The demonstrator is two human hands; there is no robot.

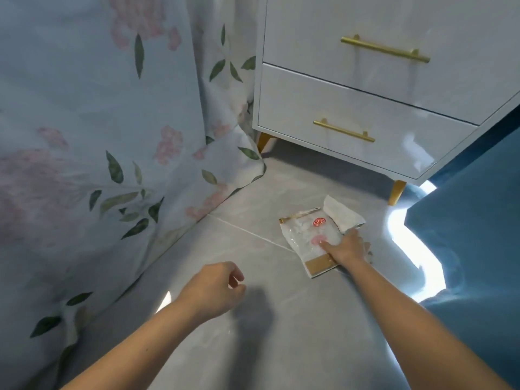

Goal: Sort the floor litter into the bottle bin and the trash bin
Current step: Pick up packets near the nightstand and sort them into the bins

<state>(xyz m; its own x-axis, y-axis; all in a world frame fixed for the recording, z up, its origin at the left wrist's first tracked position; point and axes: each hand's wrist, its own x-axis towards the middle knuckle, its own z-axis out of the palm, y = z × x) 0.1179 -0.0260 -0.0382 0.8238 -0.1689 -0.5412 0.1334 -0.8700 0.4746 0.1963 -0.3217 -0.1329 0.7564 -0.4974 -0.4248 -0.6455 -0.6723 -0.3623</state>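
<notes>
A clear plastic wrapper (304, 237) with a red logo and gold edges lies flat on the grey tiled floor. A crumpled white tissue (342, 213) lies against its far right corner. My right hand (344, 249) rests on the wrapper's near right part, fingers spread and pressing on it, thumb at its edge. My left hand (216, 288) hovers above the floor to the left, fingers loosely curled, holding nothing. No bin is in view.
A white nightstand (365, 88) with gold handles and gold legs stands just behind the litter. A floral bedsheet (98, 150) hangs down at the left. A blue curtain (472, 235) falls at the right, with bright light beneath it.
</notes>
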